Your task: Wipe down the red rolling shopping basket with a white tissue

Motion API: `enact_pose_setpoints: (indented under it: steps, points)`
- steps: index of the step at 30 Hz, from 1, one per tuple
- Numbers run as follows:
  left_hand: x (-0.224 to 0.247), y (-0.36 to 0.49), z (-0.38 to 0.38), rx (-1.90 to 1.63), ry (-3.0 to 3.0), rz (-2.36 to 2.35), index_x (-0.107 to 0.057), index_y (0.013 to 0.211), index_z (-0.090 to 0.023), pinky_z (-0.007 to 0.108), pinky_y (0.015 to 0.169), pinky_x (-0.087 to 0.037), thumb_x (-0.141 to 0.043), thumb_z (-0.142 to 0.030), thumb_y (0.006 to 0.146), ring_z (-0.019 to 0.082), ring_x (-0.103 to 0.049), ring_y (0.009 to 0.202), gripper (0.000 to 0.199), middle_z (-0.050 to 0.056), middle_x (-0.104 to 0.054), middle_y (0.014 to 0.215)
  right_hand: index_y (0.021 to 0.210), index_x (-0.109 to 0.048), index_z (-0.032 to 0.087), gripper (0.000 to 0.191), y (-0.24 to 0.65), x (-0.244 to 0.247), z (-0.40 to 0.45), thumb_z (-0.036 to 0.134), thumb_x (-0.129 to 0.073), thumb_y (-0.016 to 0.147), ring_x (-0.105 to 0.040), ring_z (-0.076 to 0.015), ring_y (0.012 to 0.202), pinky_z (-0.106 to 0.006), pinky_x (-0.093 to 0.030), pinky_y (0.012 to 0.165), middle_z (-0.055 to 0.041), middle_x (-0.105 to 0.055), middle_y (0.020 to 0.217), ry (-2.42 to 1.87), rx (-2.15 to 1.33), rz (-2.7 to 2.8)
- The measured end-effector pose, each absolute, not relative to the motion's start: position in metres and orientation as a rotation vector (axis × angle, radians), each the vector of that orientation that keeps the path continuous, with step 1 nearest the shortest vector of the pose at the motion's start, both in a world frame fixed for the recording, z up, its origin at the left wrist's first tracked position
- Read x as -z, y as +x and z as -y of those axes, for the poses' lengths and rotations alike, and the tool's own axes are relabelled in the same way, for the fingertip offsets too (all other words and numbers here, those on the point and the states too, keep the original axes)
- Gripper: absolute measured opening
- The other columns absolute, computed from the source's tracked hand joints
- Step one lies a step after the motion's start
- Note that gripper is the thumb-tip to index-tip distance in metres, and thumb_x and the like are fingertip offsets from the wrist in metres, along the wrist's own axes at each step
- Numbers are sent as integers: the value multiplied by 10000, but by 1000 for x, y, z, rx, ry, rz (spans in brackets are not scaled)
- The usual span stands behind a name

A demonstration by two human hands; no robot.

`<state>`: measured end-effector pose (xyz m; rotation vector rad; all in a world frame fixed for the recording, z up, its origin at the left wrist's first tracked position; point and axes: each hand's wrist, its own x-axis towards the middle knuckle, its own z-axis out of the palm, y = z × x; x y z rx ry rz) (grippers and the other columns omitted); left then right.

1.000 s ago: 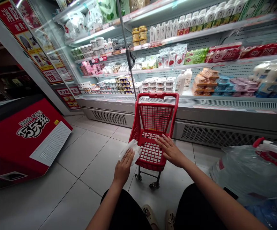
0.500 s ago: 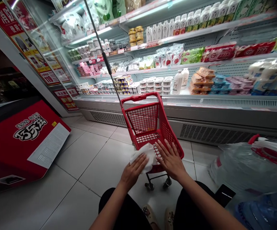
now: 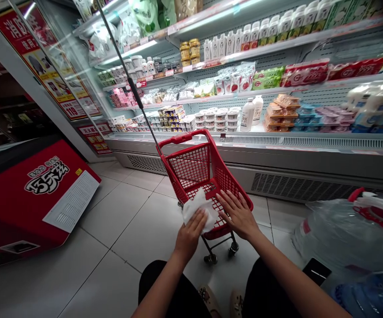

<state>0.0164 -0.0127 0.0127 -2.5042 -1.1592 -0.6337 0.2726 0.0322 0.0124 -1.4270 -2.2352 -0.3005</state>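
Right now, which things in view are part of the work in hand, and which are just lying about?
In use:
- white cloth, in the left hand
- red shopping cart, right hand spread at its near side

Just about:
- black phone
- large clear plastic jug
- red chest freezer
- refrigerated display case

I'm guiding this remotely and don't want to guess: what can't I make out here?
In the head view:
The cart surface under the white cloth: covered by the cloth and left hand.
Right palm's contact, if any: hidden by the back of the right hand.
Pole top: cut off by the top edge.
Shelf label print: too small.
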Motion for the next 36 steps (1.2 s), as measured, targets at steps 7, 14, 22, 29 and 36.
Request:
enact_pose_setpoints:
  steps: [7,14,22,29,36]
  points:
    - [-7,34,38,577,-2567,998,-302,1626,-171,329,1134,-498,-358,-66,1043,170,-425,1510,595,91,-473,1611,1674,9,327,679,254,-9,-26,542,-276,1096,-181,-283,1601,-545,-209,1272,12,-209,1735,-1526,140,2181]
    - [-30,0,-5,449,-2694,705,-313,1621,-193,288,1131,-489,-379,-112,1069,145,-399,1521,562,67,-491,1604,1651,119,312,702,257,-6,-24,571,-223,1096,-176,-275,1602,-555,-200,1277,18,-213,1733,-1497,23,2211]
    - [-32,-12,-53,624,-2489,1143,-319,1628,-235,348,1118,-522,-361,-15,1006,173,-451,1494,661,76,-523,1585,1662,55,364,718,272,-5,-38,638,-249,1072,-134,-311,1608,-603,-208,1273,39,-223,1733,-1643,-29,2130]
    - [-13,37,-29,687,-2485,1113,-276,1643,-205,355,1137,-505,-399,-166,1066,186,-442,1502,592,95,-498,1599,1680,-5,360,740,227,-10,-18,630,-305,1059,-95,-373,1606,-612,-253,1253,26,-114,1758,-1606,-25,2077]
    - [-40,7,-57,538,-2524,1088,-311,1634,-226,320,1141,-490,-373,-44,1007,163,-438,1502,656,74,-497,1604,1681,56,302,829,253,-13,-8,674,-321,1042,-151,-325,1605,-572,-266,1258,-34,-145,1755,-1591,-53,2087]
